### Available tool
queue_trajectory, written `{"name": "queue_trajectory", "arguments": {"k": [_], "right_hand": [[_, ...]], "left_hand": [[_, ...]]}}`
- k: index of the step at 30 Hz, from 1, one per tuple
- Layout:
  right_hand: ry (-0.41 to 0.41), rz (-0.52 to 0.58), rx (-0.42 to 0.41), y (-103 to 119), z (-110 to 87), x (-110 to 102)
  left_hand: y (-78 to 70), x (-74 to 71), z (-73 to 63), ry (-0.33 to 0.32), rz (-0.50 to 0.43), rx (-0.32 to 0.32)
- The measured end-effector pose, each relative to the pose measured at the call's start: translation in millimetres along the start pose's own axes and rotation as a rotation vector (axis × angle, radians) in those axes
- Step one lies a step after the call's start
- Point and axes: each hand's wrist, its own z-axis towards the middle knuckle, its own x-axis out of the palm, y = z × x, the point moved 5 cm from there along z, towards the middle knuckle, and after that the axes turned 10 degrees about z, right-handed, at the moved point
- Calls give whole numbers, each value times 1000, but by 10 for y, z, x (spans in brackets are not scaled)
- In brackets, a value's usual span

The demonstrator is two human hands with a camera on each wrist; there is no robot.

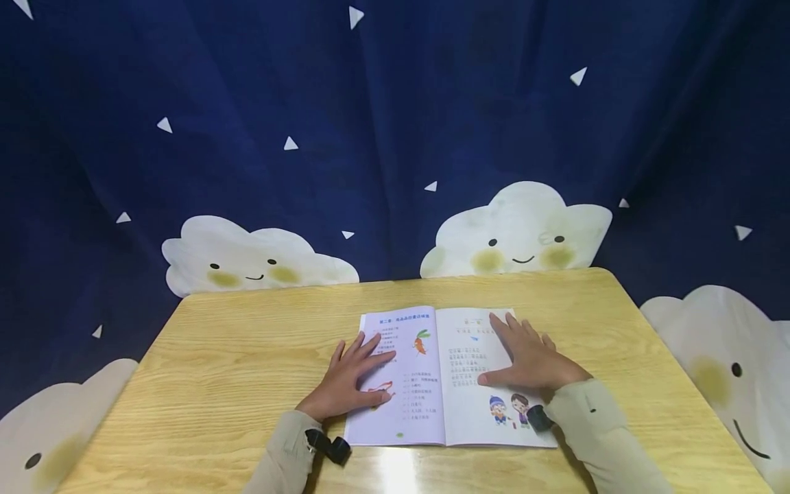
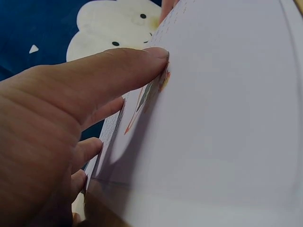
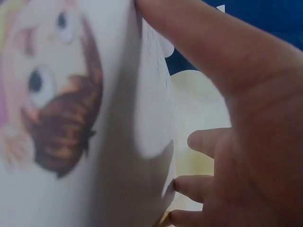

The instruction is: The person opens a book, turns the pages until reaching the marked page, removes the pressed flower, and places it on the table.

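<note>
An open book (image 1: pixel 453 418) lies flat on the wooden table, its left page showing printed lines, a carrot picture (image 1: pixel 421 342) and a partly covered red drawing. My left hand (image 1: pixel 348 381) rests with spread fingers over the left page's outer edge; in the left wrist view its thumb (image 2: pixel 137 66) touches the paper. On the right page, my right hand (image 1: pixel 533 360) lies spread across the outer edge, thumb reaching inward over the text. Two cartoon children (image 1: pixel 509 410) are printed below that hand. Part of each page's outer margin is hidden beneath the hands.
The light wooden table (image 1: pixel 247 357) extends around the book on all sides. Behind it hangs a dark blue curtain (image 1: pixel 395 137) with white triangles and smiling clouds (image 1: pixel 524 230). Black wrist cameras (image 1: pixel 333 447) are strapped over both beige sleeves (image 1: pixel 595 425).
</note>
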Motion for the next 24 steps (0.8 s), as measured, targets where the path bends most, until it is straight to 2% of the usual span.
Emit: {"name": "queue_trajectory", "arguments": {"k": [11, 24], "right_hand": [[-28, -40, 21, 46, 10, 28], [-81, -10, 49, 10, 46, 48]], "left_hand": [[-8, -16, 2, -10, 8, 11], [-6, -7, 14, -3, 5, 0]]}}
